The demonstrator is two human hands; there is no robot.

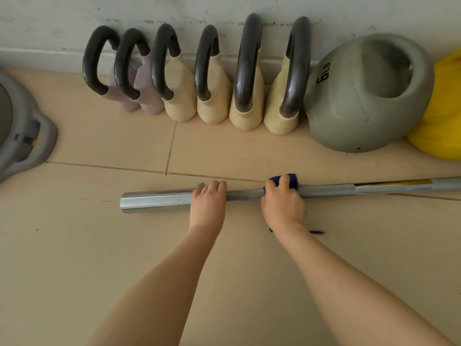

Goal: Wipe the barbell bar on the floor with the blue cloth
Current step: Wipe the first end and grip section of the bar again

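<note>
A silver barbell bar lies across the beige tiled floor, its thick sleeve end at the left and its shaft running off the right edge. My left hand grips the bar where the sleeve meets the shaft, fingers curled over the top. Just to its right, my right hand presses a dark blue cloth around the shaft; only the cloth's top edge shows past my fingers. A ring sits on one finger of that hand.
Several kettlebells with dark handles line the wall behind the bar. A large grey kettlebell and a yellow one sit at the right. A grey weight plate lies at the left edge.
</note>
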